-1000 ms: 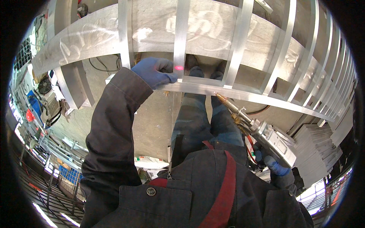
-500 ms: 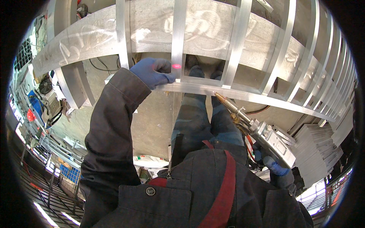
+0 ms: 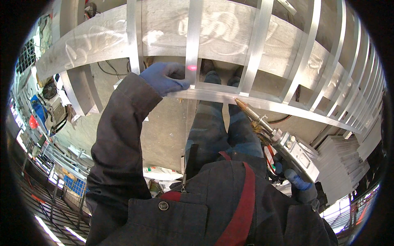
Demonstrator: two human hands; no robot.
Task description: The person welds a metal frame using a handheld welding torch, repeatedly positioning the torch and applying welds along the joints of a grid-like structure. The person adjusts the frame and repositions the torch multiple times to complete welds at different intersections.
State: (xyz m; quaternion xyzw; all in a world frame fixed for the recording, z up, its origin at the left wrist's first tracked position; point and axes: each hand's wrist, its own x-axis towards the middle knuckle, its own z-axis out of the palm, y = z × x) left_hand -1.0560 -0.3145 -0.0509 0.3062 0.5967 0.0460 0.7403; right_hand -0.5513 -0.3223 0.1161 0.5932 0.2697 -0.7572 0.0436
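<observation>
My left hand [image 3: 164, 78], in a blue glove, is at the foot of an upright aluminium bar [image 3: 193, 37], where the bar meets a long aluminium rail [image 3: 262, 102]. Its thumb lies along the joint and its curled fingers press the bar's left side; some fingertips are hidden. A welding gun [image 3: 289, 149] with a copper-coloured nozzle is in my right hand [image 3: 298, 179], also blue-gloved, low on the right. The nozzle tip points up-left and appears at the rail's near edge; contact is unclear. A red light spot shows on the bar above the joint.
More upright bars [image 3: 254, 49] run along the rail to the right. A wide metal beam [image 3: 94, 43] lies beneath them. Below the rail are my legs and a concrete floor [image 3: 164, 127]. Equipment and a red helmet-like object [image 3: 33, 121] stand at left; stacked metal sheets [image 3: 340, 164] at right.
The gun's nozzle has shifted slightly right and up. The red spot has moved slightly up the bar. The gap between my left thumb and fingers looks a little wider.
</observation>
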